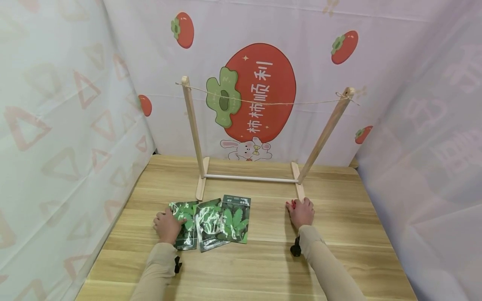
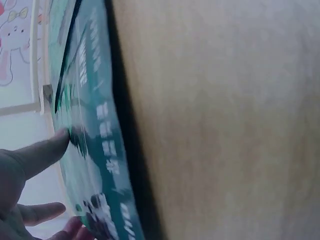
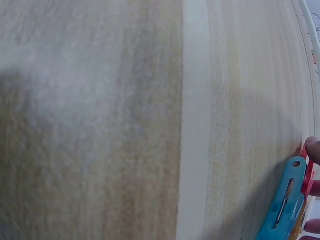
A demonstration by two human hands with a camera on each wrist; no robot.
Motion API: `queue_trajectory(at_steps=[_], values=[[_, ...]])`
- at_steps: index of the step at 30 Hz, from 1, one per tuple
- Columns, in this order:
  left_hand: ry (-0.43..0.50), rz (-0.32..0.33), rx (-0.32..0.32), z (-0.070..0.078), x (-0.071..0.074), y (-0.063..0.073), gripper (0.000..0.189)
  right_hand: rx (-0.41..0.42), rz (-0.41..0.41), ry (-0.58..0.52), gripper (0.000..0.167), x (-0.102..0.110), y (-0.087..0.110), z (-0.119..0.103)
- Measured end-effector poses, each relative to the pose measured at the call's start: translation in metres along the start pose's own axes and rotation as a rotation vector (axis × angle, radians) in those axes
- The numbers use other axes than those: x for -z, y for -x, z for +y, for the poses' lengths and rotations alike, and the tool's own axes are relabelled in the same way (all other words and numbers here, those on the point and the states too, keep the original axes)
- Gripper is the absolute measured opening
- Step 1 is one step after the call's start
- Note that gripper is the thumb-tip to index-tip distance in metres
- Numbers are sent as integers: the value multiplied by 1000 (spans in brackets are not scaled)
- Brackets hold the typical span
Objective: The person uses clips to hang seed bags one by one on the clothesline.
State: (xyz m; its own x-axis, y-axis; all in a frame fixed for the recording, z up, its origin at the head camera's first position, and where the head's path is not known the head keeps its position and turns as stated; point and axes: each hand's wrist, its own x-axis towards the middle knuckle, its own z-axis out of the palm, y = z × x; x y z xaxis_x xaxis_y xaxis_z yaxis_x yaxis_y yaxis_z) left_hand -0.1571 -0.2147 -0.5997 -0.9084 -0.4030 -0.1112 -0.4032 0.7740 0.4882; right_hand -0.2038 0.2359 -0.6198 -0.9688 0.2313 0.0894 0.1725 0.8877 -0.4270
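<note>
Three flat packets printed with green leaves lie on the table in an overlapping row: a left packet (image 1: 188, 240), a middle packet (image 1: 206, 217) and a right packet (image 1: 235, 219). My left hand (image 1: 167, 225) rests on the left packet, with the straight thumb (image 2: 47, 152) touching its glossy front and the other fingers spread near its edge. At the table, my right hand (image 1: 302, 213) holds small plastic clothespins by the rack's right foot. A blue clothespin (image 3: 286, 200) shows beside a red clothespin (image 3: 308, 180) at the fingers, and an orange one is partly hidden.
A wooden rack stands behind the packets, with a left post (image 1: 193, 129), a right post (image 1: 325, 133) and a white crossbar (image 1: 250, 179). A thin string (image 1: 271, 103) runs between the post tops. Printed cloth (image 1: 308, 25) surrounds the wooden table (image 1: 241, 276).
</note>
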Motion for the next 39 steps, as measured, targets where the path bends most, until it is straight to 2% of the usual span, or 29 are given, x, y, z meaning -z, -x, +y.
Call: queue_trajectory(at_steps=[6, 10, 17, 21, 24, 28, 32, 36, 39], values=[[183, 15, 28, -7, 2, -4, 67, -3, 31, -8, 40, 1, -1, -1], [240, 15, 40, -13, 3, -8, 58, -12, 51, -12, 42, 0, 0, -1], [342, 22, 95, -15, 8, -11, 45, -26, 61, -88, 42, 2, 0, -1], [412, 4, 127, -16, 11, -10, 42, -38, 40, -162, 44, 5, 2, -1], [445, -4, 139, -19, 12, -11, 41, -43, 58, -218, 44, 4, 3, 0], [532, -55, 176, -23, 15, -13, 43, -59, 80, -285, 43, 6, 3, 0], [626, -96, 230, -25, 20, -14, 44, -83, 66, -350, 44, 12, 4, -5], [658, -85, 262, -30, 22, -18, 44, -93, 59, -388, 44, 15, 5, -8], [682, -54, 287, -36, 27, -22, 43, -83, 58, -413, 43, 16, 5, -10]])
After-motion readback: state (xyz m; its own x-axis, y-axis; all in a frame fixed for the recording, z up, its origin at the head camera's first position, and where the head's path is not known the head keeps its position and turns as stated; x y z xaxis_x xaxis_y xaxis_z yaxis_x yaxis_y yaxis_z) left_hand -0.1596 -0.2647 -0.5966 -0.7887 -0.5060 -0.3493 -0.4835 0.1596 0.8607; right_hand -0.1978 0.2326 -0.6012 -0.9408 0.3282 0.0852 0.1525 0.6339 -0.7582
